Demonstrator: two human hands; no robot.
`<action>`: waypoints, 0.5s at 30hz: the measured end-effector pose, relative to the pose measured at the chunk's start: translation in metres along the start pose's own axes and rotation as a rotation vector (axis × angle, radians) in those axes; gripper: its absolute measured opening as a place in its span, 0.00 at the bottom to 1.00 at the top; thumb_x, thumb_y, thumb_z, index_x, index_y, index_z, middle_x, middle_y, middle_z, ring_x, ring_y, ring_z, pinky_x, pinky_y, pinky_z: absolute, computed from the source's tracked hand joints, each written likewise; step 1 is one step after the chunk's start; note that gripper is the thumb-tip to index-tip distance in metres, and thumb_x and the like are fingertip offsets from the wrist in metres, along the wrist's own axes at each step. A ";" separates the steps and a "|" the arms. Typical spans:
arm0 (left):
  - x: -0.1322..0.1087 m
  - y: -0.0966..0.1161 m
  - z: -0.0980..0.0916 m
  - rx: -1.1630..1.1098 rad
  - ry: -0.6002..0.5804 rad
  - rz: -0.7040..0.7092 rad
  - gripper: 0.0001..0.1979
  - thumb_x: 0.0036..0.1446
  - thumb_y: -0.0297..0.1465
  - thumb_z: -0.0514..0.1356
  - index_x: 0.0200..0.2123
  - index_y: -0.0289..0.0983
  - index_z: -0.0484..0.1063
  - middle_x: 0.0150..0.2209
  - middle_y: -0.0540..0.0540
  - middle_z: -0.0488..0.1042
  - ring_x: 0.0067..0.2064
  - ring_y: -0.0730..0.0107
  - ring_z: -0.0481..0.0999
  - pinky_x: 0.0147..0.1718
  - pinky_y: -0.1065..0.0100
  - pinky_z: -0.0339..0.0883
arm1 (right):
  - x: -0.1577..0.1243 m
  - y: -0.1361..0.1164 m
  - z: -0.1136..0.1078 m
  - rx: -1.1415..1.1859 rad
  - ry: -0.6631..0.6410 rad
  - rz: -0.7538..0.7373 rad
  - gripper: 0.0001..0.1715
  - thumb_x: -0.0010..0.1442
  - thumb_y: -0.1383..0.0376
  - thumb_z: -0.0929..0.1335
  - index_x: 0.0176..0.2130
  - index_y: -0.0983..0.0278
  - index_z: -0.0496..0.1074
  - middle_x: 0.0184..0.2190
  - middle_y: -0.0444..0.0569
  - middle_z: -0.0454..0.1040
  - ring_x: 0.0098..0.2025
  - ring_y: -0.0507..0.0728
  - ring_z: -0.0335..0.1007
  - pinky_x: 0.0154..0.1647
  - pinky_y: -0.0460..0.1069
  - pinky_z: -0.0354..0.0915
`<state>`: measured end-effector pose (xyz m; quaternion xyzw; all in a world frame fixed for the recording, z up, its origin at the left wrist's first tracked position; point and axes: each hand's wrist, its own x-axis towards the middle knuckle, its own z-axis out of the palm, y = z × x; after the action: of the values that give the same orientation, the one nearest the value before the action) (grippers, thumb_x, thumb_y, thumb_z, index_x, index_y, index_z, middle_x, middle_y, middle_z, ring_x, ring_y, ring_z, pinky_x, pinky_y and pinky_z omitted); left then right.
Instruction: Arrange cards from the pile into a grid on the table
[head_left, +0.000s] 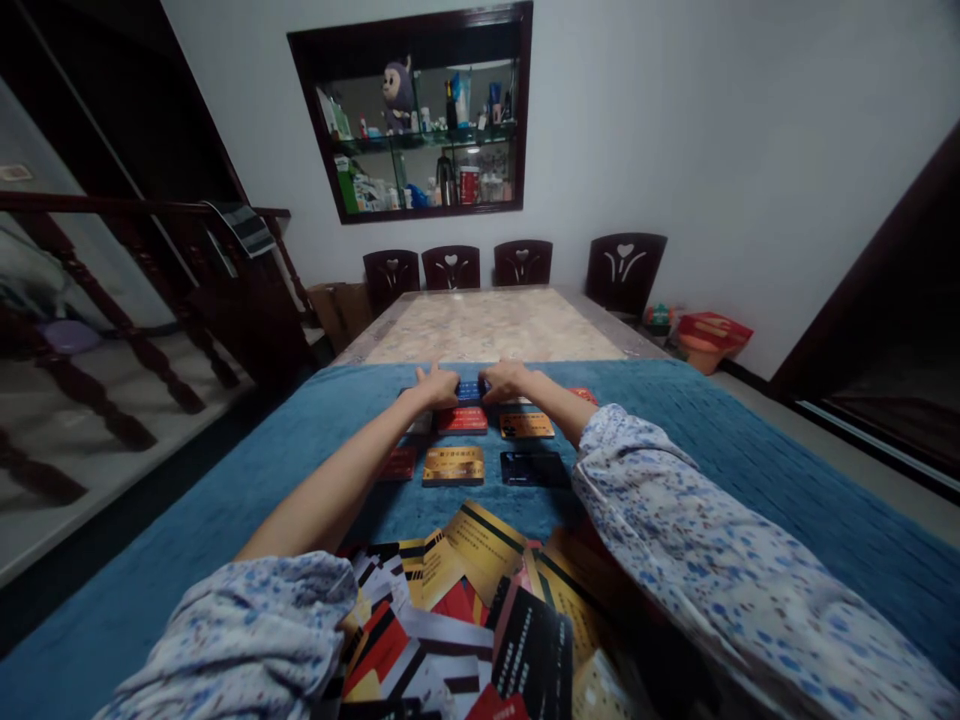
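Note:
Both my arms reach forward over a blue cloth [225,480]. My left hand [437,387] and my right hand [504,380] meet at a blue card [470,391] in the far row, fingers curled on its two ends. Below it lie a red card [462,420], an orange card [526,426], a gold card [453,466], a dark card [534,469] and a dark red card [398,464], laid flat in rows. A loose heap of several cards [480,610] sits close to me between my sleeves.
The cloth covers the near part of a long marble-topped table [487,325]. Several dark chairs [451,266] stand at its far end. A wall niche [420,115] holds bottles and a toy. A wooden stair rail [135,300] runs on the left.

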<state>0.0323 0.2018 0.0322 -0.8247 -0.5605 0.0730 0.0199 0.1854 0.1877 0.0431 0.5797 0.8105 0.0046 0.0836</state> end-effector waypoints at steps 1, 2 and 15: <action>0.000 0.000 0.000 0.000 -0.006 -0.002 0.16 0.50 0.27 0.60 0.44 0.38 0.75 0.48 0.38 0.76 0.61 0.42 0.61 0.57 0.41 0.56 | 0.000 0.000 0.000 0.004 -0.003 0.000 0.27 0.54 0.58 0.69 0.53 0.58 0.73 0.52 0.55 0.76 0.56 0.67 0.67 0.51 0.59 0.66; 0.000 0.001 0.000 0.000 -0.013 -0.005 0.16 0.50 0.27 0.61 0.44 0.38 0.75 0.48 0.38 0.76 0.61 0.42 0.62 0.57 0.40 0.56 | 0.001 0.000 0.000 0.009 -0.005 0.000 0.27 0.54 0.58 0.69 0.53 0.58 0.73 0.52 0.55 0.76 0.56 0.67 0.68 0.50 0.58 0.66; 0.003 -0.003 0.000 0.001 -0.062 -0.007 0.15 0.48 0.23 0.59 0.42 0.36 0.76 0.53 0.35 0.73 0.63 0.43 0.59 0.57 0.38 0.56 | 0.017 -0.008 0.007 0.052 -0.042 0.045 0.28 0.50 0.64 0.70 0.52 0.62 0.75 0.52 0.58 0.76 0.53 0.66 0.72 0.48 0.56 0.69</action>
<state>0.0310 0.2059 0.0320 -0.8200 -0.5638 0.0988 0.0031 0.1735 0.2006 0.0334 0.5996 0.7953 -0.0266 0.0854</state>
